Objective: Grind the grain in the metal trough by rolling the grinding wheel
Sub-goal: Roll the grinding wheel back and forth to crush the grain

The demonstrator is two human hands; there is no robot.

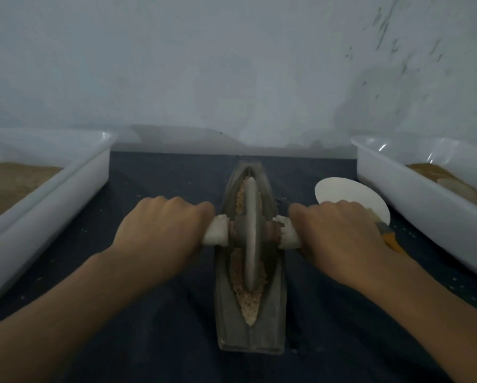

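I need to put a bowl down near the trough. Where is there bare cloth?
Bare cloth lies between the left tub and the trough, under the left hand. The right is crowded: a white disc and yellow-handled tool fill the gap beside the right tub.

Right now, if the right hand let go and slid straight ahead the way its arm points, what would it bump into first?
Probably the white paper disc lying just beyond the right hand, which grips the wheel's handle. Past the disc looks like bare dark cloth up to the wall, though one view makes depth hard to judge.
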